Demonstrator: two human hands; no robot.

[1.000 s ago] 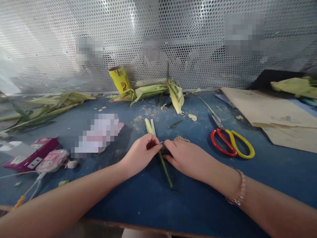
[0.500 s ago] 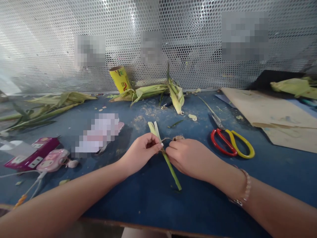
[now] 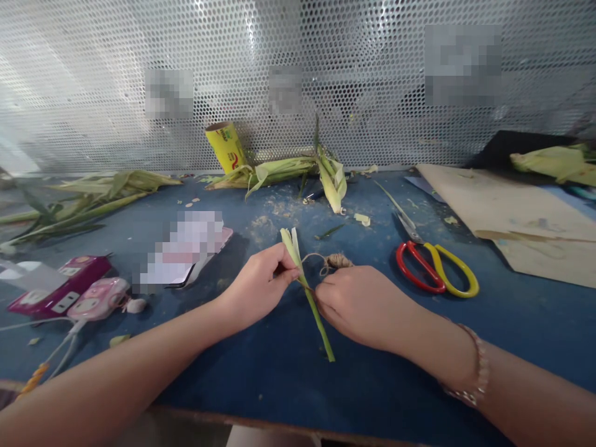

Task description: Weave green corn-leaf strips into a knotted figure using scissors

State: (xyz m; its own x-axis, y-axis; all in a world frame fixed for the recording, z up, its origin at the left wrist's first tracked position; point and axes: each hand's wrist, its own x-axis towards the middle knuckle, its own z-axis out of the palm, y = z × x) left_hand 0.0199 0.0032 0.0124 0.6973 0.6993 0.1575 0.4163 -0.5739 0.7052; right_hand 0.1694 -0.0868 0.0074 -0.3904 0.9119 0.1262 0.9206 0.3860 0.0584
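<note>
Between my hands a green stalk with a pale, split upper end slants over the blue table. A thin piece of twine crosses it at mid-length. My left hand is closed in a pinch on the twine at the stalk's left side. On the other side my right hand is closed, fingertips holding the twine close against the stalk; its palm side is hidden. Just beyond the right knuckles lies a small ball of brown twine, from which a loose strand curls toward the stalk.
Scissors with red and yellow handles lie at right, by brown cardboard. Corn husks and a yellow tube are along the perforated metal screen. A phone, a purple pack and a pink case are left.
My right hand has shifted slightly right and down, uncovering more of the twine ball. The stalk's lower end has swung a little left. My left hand keeps its pinch.
</note>
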